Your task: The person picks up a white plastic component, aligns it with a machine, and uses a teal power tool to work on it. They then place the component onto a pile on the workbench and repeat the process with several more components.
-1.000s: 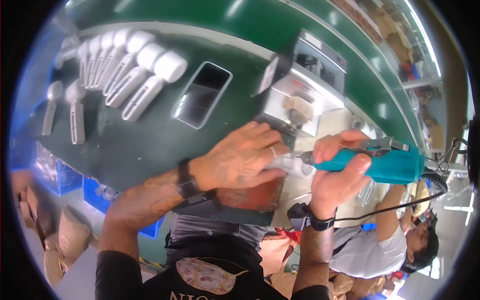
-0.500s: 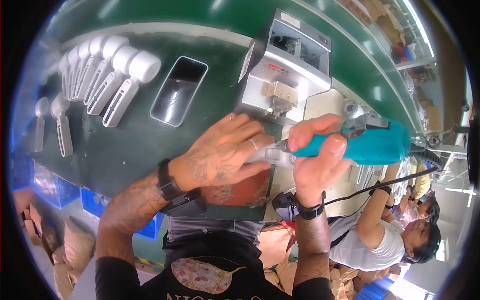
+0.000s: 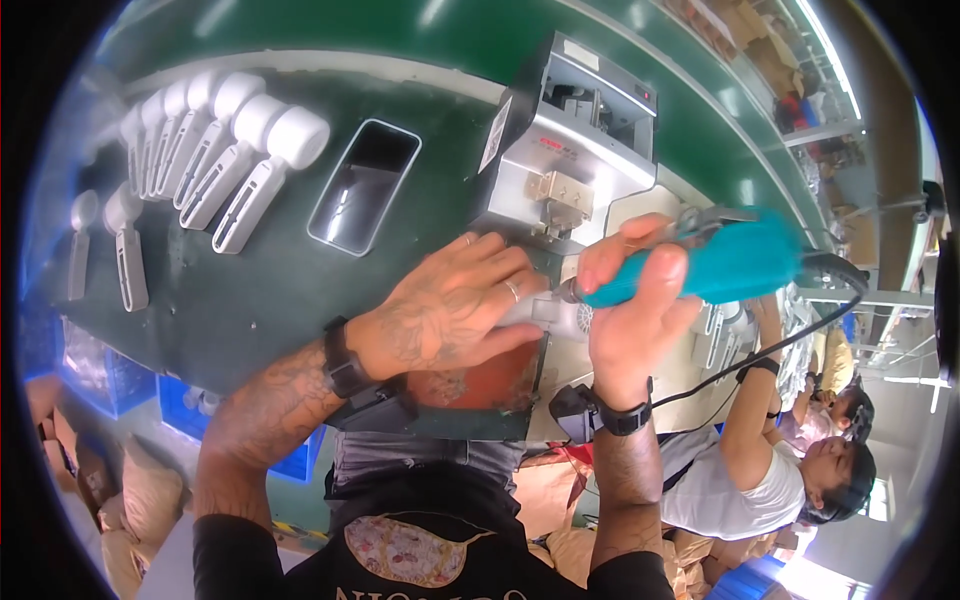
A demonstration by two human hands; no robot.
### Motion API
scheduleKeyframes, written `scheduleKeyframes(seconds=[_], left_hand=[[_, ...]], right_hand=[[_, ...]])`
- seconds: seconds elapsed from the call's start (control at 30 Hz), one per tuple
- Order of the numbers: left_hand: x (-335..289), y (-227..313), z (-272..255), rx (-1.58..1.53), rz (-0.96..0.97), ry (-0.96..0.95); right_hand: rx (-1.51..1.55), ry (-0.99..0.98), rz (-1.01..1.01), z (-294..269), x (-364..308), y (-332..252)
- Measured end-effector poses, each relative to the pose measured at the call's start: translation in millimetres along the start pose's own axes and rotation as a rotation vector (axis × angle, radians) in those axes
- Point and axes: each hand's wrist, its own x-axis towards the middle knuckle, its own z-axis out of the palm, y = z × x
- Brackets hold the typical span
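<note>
Driver nose from the right, white piece between the two hands

Nearest to the person, a little right of the centre of the frame, the left hand [image 3: 450, 300] had its fingers and thumb closed on a small white piece [image 3: 562, 317]. This piece lay just to the right of its fingertips; its round grilled end pointed to the right, under the right hand [image 3: 635, 320]. Its long axis seemed to run roughly left to right, but the left fingers covered a part, so I cannot be sure.

The right hand was wrapped around a teal electric screwdriver [image 3: 735, 262], which was somewhat blurred. The tool's long axis ran from the centre of the frame toward the right, slightly upward, and its nose pointed left, at the white piece. Both hands were close to it. Whether the bit touched a screw, I could not tell.

Farther away, above the hands, stood a silver machine [image 3: 600, 160]. To its left, at the upper centre, a phone [image 3: 365, 190] lay on the green table [image 3: 270, 320], and in the upper left there was a row of white handled devices [image 3: 250, 205].
</note>
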Motion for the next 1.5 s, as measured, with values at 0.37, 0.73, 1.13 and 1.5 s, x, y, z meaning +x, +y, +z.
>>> scheduleKeyframes(seconds=[0.37, 0.73, 1.13, 1.5], left_hand=[[0, 2, -1, 0.003, -0.010, 0.013], [-2, 1, -4, -0.065, -0.026, -0.021], [10, -3, -1, -0.062, -0.015, 0.022], [9, 5, -11, -0.133, -0.148, -0.153]], right_hand=[[-0.102, -0.049, -0.296, 20, 46, 13], [0.034, -0.035, -0.051, -6, -20, -22], [-0.098, -0.033, -0.071, -10, -24, -6], [0.144, -0.142, -0.088, -19, -45, 2]])
